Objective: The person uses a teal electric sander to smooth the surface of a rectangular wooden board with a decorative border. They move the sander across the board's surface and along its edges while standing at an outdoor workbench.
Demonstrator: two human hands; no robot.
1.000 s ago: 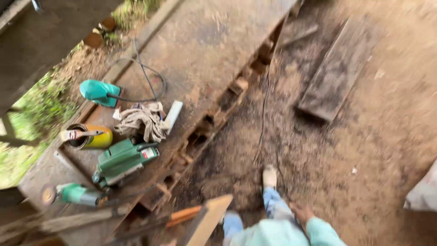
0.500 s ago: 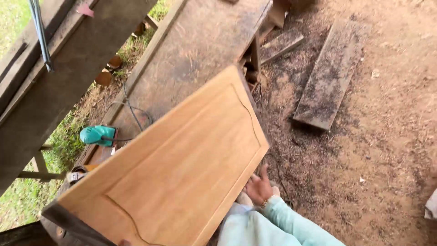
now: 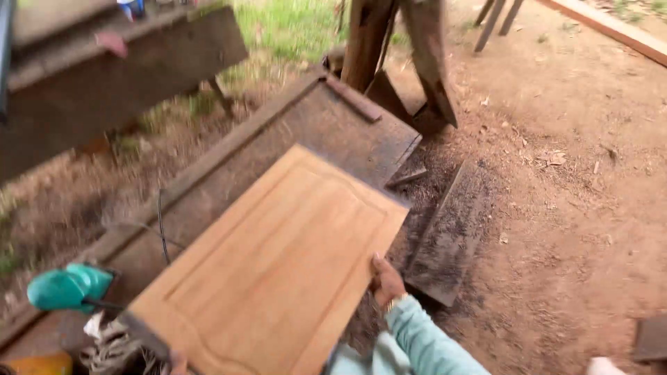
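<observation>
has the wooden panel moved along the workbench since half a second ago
Yes. The wooden panel now lies nearer the workbench far end, leaving the green power tool beside its corner; right hand grips its edge.

The right hand [image 3: 386,281] is bare, with a thin metal band, a bracelet or watch strap, circling the wrist [image 3: 394,303] just above it. Below the band starts a long, pale turquoise sleeve [image 3: 424,340] of soft, loosely creased cloth that covers the forearm down to the lower edge of the view. Beside the sleeve, lower and nearer the body, a lighter blue-grey fold of clothing [image 3: 368,357] shows. Of the left hand [image 3: 177,362], far across from the band, only bare fingertips appear at the bottom edge.
</observation>
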